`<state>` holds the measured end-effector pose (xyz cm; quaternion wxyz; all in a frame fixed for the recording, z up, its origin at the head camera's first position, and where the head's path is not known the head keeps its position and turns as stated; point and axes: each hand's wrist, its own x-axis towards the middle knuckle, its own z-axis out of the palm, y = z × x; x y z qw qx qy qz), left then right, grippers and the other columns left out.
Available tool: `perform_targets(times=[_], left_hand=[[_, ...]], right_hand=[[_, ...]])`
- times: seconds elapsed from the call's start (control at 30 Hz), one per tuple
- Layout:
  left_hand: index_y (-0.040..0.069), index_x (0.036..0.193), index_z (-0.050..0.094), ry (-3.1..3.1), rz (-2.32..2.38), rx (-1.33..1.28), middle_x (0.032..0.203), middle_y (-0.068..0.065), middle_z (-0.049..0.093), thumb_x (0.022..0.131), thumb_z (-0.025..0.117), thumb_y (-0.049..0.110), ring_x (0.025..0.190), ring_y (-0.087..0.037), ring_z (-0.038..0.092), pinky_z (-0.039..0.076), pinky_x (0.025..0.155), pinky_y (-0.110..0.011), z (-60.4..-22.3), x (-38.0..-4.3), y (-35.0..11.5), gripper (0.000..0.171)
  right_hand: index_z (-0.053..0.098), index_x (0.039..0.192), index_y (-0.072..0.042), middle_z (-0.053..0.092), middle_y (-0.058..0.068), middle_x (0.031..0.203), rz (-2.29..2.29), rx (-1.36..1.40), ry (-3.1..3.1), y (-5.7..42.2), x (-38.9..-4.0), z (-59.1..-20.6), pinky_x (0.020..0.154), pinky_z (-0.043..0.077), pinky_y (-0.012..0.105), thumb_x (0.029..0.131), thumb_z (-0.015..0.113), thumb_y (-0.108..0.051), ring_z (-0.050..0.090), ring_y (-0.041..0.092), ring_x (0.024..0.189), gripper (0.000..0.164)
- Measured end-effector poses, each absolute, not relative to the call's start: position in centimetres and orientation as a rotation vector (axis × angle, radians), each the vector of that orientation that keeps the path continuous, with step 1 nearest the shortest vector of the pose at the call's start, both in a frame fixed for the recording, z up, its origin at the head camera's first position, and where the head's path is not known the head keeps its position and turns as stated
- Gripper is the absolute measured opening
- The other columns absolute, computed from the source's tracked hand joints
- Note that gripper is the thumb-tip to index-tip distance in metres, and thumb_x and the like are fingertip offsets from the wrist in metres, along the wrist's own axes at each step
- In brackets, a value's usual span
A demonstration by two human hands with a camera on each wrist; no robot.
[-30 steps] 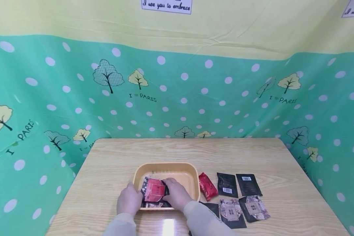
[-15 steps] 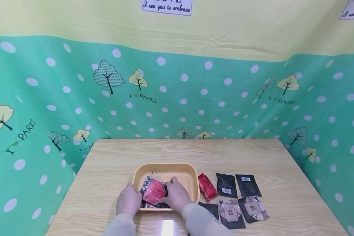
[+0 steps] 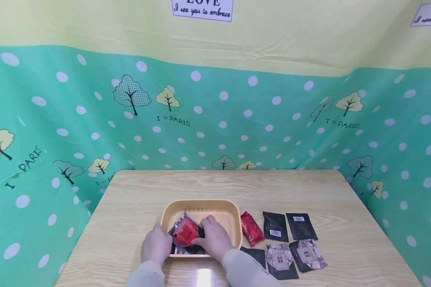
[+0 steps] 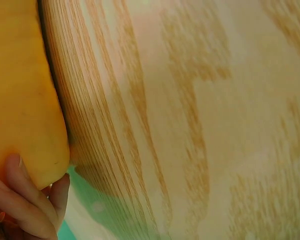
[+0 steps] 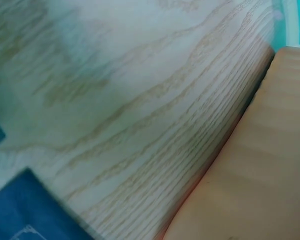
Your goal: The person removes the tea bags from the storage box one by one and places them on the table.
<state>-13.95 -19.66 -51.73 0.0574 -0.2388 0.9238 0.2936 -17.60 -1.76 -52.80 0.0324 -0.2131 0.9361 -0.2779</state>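
A yellowish plastic tray (image 3: 222,208) stands on the wooden table, with a small pile of packets in its left half. On top lies a red packet (image 3: 185,231), tilted, over dark patterned sachets (image 3: 192,250). My left hand (image 3: 156,244) grips the tray's left side; in the left wrist view its fingers (image 4: 30,205) lie against the tray's outer wall (image 4: 25,90). Inside the tray my right hand (image 3: 215,239) pinches the red packet, thumb at its near right corner. The right wrist view shows the tray's wall (image 5: 250,165), with the right hand out of sight.
Right of the tray lies a shiny red packet (image 3: 252,229). Beyond it are two black sachets (image 3: 275,231) (image 3: 301,229) with white labels and two flower-printed sachets (image 3: 281,261) (image 3: 309,255). Another dark sachet (image 3: 256,255) is partly covered by the right sleeve (image 3: 249,269).
The red packet has turned and tilted on the pile under my right hand, whose thumb has shifted to its near corner. My left hand has stayed at the tray's left side.
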Motion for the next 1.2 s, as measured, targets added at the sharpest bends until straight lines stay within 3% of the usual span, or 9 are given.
perform_targets(times=[0.2,0.43,0.63,0.77,0.87,1.2], left_hand=[[-0.011,0.121,0.045,2.836,0.877,-0.702,0.106,-0.034,0.057,0.084,0.048,0.012,0.09,-0.046,0.059,0.049,0.072,-0.054,-51.9,-13.9,-19.8,0.044],[-0.01,0.121,0.045,2.81,0.887,-0.717,0.109,-0.034,0.056,0.084,0.048,0.011,0.091,-0.046,0.059,0.049,0.072,-0.054,-51.9,-14.0,-19.9,0.043],[-0.01,0.124,0.042,2.783,0.88,-0.729,0.113,-0.035,0.054,0.085,0.047,0.011,0.094,-0.047,0.058,0.048,0.073,-0.054,-51.8,-14.1,-19.8,0.045],[-0.011,0.125,0.042,2.777,0.875,-0.733,0.114,-0.036,0.053,0.086,0.046,0.011,0.095,-0.047,0.058,0.049,0.074,-0.054,-51.8,-14.1,-19.7,0.045],[-0.012,0.123,0.042,2.779,0.868,-0.728,0.112,-0.036,0.054,0.086,0.046,0.01,0.095,-0.047,0.058,0.049,0.074,-0.054,-51.8,-14.2,-19.7,0.043],[-0.011,0.124,0.042,2.783,0.857,-0.7,0.111,-0.035,0.055,0.086,0.046,0.012,0.092,-0.047,0.059,0.049,0.071,-0.055,-51.9,-14.1,-19.9,0.045]], right_hand=[[0.062,0.085,-0.019,0.06,-0.01,0.078,-0.917,-0.761,2.912,-1.6,-17.5,-52.5,0.063,0.046,0.025,0.079,0.069,-0.039,0.056,0.005,0.07,0.022],[0.062,0.086,-0.02,0.068,-0.005,0.08,-1.32,-0.589,2.865,-1.3,-17.2,-52.5,0.066,0.05,0.026,0.084,0.064,-0.035,0.06,0.006,0.071,0.016],[0.06,0.09,-0.014,0.069,0.002,0.087,-1.819,-0.273,2.582,-0.6,-17.4,-52.4,0.064,0.052,0.023,0.084,0.066,-0.032,0.061,0.01,0.069,0.02],[0.055,0.097,-0.003,0.067,0.014,0.094,-2.084,-0.123,2.283,0.1,-17.4,-51.6,0.065,0.056,0.035,0.084,0.067,-0.023,0.065,0.023,0.071,0.027],[0.052,0.1,0.002,0.066,0.018,0.095,-2.175,-0.048,2.166,0.8,-17.2,-50.6,0.067,0.056,0.04,0.084,0.067,-0.019,0.065,0.024,0.071,0.03],[0.048,0.109,0.003,0.064,0.017,0.102,-2.21,0.165,2.127,4.2,-16.2,-47.5,0.071,0.056,0.029,0.081,0.069,-0.012,0.064,0.018,0.085,0.038]])
